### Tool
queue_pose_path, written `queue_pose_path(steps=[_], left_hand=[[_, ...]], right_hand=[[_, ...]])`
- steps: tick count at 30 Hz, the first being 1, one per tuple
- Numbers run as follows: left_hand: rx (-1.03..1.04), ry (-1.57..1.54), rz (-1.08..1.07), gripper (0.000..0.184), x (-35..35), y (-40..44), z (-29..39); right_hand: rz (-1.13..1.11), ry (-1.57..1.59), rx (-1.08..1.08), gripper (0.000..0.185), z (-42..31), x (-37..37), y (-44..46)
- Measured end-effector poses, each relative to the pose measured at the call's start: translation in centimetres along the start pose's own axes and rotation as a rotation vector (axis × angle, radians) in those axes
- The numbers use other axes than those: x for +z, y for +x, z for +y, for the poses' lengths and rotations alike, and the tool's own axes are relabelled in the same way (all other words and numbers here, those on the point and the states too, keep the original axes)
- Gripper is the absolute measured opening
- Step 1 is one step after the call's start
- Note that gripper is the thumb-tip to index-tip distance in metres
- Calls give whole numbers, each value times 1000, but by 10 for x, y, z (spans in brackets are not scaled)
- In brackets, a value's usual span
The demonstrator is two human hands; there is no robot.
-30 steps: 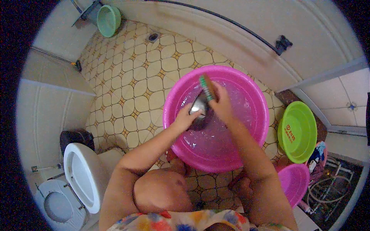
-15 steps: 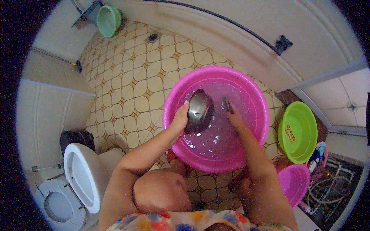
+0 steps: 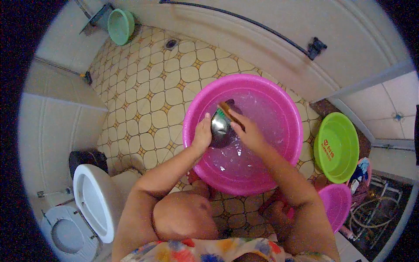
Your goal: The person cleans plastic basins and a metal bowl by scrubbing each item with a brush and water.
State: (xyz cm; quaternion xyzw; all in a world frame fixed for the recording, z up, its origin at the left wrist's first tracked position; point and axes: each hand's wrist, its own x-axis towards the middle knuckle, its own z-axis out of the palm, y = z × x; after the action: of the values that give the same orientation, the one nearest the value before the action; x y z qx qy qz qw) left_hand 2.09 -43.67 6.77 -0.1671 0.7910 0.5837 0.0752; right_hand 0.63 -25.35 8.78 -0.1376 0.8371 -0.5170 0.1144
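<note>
In front of me a big pink basin (image 3: 192, 102) holds cloudy water. A shiny metal bowl (image 3: 221, 129) is tilted on its side over the water at the basin's left half, its outer face toward my right. My left hand (image 3: 202, 134) grips its rim at the left. Closed around a wooden-backed brush (image 3: 231, 115) with green bristles, my right hand (image 3: 248, 131) presses it against the bowl's outside. The brush covers the bowl's upper part.
A lime-green basin (image 3: 336, 148) and a smaller pink basin (image 3: 338, 205) stand at the right, near a metal rack (image 3: 377, 205). At left is a white toilet (image 3: 94, 203). A pale green basin (image 3: 121, 27) and a floor drain (image 3: 171, 43) lie farther off.
My right hand has lifted the brush out of the water and moved it left and up onto the metal bowl. The left hand keeps its hold, with the bowl shifted slightly.
</note>
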Motion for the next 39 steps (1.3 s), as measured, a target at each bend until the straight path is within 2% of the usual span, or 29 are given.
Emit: queue_pose_path(steps=[1,4,7,10,13,16,17,19,20,21,24,28,31,33,36,37,39], left_hand=[[41,90,14,59,-2,1,0],[14,120,-9,59,-6,-2,6],[34,63,-45,59,-8,-10,24],[-73,194,21,60,-10,1,10],[-182,-420,83,60,-7,6,25],[-328,-839,-112,57,-15,8,47],[-293,-858,-121,59,-15,25,19],[-355,-1046,-146,58,-14,33,7],[-386,-1140,-160,57,-15,36,5],[-316,-1137,-161,56,-15,41,0],[-408,-1134,-85,56,-13,13,56],[-267,-890,-214,58,-9,24,53],[-243,-717,-271,59,0,21,81],[-226,-534,-265,56,1,7,113],[-22,-67,-591,49,11,0,141],[229,251,-597,43,11,-10,158],[542,630,-651,42,20,-23,173]], right_hand=[[58,58,-22,38,5,1,3],[192,252,103,37,41,-6,16],[67,495,557,41,29,-31,10],[114,494,580,37,54,-24,7],[205,359,454,39,97,-16,11],[145,153,389,41,94,-40,17],[162,74,321,41,91,-52,21],[198,-88,182,42,81,-76,28],[161,-97,225,42,72,-87,29],[125,-104,266,43,54,-101,29],[13,-283,338,43,-18,-135,13],[-143,-455,315,43,-31,-165,-16],[-48,-357,252,44,-33,-182,-49],[-15,-270,351,45,-52,-192,-73],[31,-157,483,45,-57,-208,-101],[42,-121,528,46,-55,-212,-110],[67,-93,572,54,-54,-220,-127]])
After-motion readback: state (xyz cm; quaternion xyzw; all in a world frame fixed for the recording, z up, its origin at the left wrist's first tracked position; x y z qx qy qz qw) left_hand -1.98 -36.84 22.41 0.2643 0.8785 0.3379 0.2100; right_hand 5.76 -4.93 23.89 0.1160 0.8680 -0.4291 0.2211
